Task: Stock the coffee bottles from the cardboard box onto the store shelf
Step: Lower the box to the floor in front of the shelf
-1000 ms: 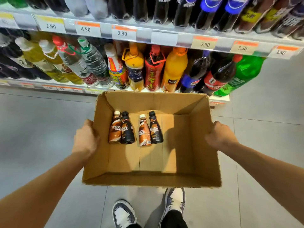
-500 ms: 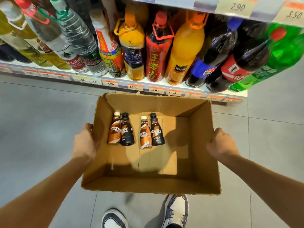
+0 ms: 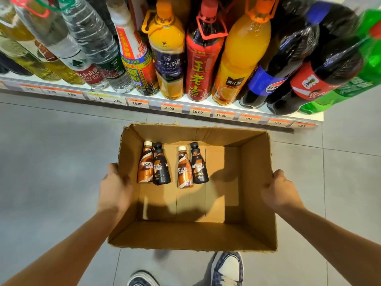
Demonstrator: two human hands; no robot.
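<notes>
An open cardboard box (image 3: 257,182) is held above the floor in front of the bottom shelf. My left hand (image 3: 114,187) grips its left wall and my right hand (image 3: 278,190) grips its right wall. Inside, at the far left of the box floor, lie several small coffee bottles: a brown one (image 3: 146,164) beside a black one (image 3: 160,167), then another brown one (image 3: 184,168) beside a black one (image 3: 198,164). The store shelf (image 3: 185,102) runs across just beyond the box.
Large drink bottles fill the bottom shelf: water (image 3: 90,48), orange juice (image 3: 241,56), red tea (image 3: 204,56), cola (image 3: 321,75), a green bottle (image 3: 350,85). Price tags (image 3: 171,107) line its edge. Grey tiled floor lies around, my shoes (image 3: 226,269) below the box.
The view has dropped and closed in on the bottom shelf; the upper shelf has left the frame. The box has come lower with both hands still on its walls.
</notes>
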